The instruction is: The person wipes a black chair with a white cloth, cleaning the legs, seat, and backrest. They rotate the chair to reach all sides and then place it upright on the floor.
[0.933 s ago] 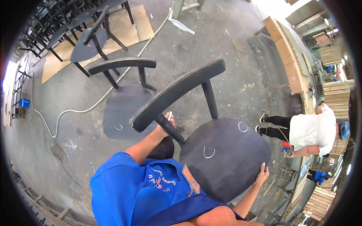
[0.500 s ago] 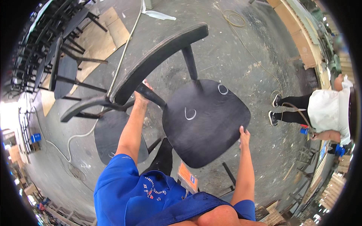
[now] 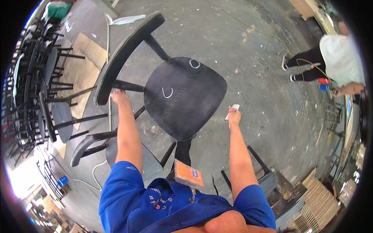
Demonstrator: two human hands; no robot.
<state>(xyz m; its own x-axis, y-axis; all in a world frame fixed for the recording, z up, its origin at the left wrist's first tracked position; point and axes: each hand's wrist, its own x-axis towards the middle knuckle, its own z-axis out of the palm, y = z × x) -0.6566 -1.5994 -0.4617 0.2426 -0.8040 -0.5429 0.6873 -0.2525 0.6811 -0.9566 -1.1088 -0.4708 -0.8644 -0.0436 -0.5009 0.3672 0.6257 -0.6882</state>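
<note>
Chair edge [image 3: 223, 90] clear of right fingers [image 3: 232, 110]; open floor [image 3: 216, 123] between.

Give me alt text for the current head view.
A person in a blue shirt has the left hand by the backrest of a dark chair with two white marks on its seat; the right hand, apart from the chair, holds a small white sheet. More dark chairs crowd the left, and a co-worker in a white top is at right.

underside of marked chair [image 3: 176, 103] hidden; co-worker [image 3: 344, 58] cropped
</note>
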